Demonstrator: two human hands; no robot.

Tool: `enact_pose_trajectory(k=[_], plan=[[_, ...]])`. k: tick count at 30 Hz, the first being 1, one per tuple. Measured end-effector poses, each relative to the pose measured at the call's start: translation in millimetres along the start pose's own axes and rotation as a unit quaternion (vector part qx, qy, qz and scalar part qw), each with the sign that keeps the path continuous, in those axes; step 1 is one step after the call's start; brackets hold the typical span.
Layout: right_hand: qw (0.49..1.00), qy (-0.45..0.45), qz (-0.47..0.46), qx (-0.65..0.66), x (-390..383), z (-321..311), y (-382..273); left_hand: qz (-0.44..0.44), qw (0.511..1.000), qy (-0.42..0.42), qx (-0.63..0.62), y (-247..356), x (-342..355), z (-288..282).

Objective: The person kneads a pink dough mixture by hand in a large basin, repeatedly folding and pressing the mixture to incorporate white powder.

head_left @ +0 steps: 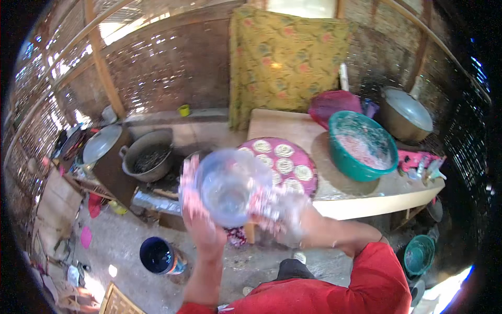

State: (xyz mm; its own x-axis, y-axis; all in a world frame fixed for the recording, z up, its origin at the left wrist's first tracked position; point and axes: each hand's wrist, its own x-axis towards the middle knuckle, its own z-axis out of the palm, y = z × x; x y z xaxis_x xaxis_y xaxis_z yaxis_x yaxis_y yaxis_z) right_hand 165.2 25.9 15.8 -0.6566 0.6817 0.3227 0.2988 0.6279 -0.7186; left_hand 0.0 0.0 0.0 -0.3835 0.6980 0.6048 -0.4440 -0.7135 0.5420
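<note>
A translucent bluish plastic container (pixel 229 188) is held in front of me by both hands. My left hand (pixel 200 201) grips its left side, fingers smeared with something pink. My right hand (pixel 274 214) is at its lower right, in what looks like clear plastic with pink smears, blurred, closed on the container. Behind it on the pale worktable (pixel 355 201), a round pink tray (pixel 306 157) holds several pale coiled rounds. To the right of the tray is a teal basin (pixel 361 146) with pink, whitish residue inside.
Lidded pots stand at back right (pixel 405 115) and left (pixel 104 144), near an open blackened pot (pixel 146 157). A dark blue bucket (pixel 159 256) and a teal tub (pixel 418 254) are on the concrete floor (pixel 115 235). A patterned cloth (pixel 287 63) hangs behind the table.
</note>
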Motion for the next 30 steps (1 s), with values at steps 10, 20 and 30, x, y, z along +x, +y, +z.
enact_pose_trajectory(k=[10,20,30], plan=[[0.936,0.254,-0.051,0.237,-60,-318,165,-0.091,0.995,-0.023,0.038,-253,95,243],[0.67,0.149,0.315,0.656,-92,-395,474,-0.036,0.978,-0.141,0.149,-475,91,317],[0.704,0.054,0.298,0.643,-69,-377,525,0.0,0.847,-0.199,0.492,-527,109,300]])
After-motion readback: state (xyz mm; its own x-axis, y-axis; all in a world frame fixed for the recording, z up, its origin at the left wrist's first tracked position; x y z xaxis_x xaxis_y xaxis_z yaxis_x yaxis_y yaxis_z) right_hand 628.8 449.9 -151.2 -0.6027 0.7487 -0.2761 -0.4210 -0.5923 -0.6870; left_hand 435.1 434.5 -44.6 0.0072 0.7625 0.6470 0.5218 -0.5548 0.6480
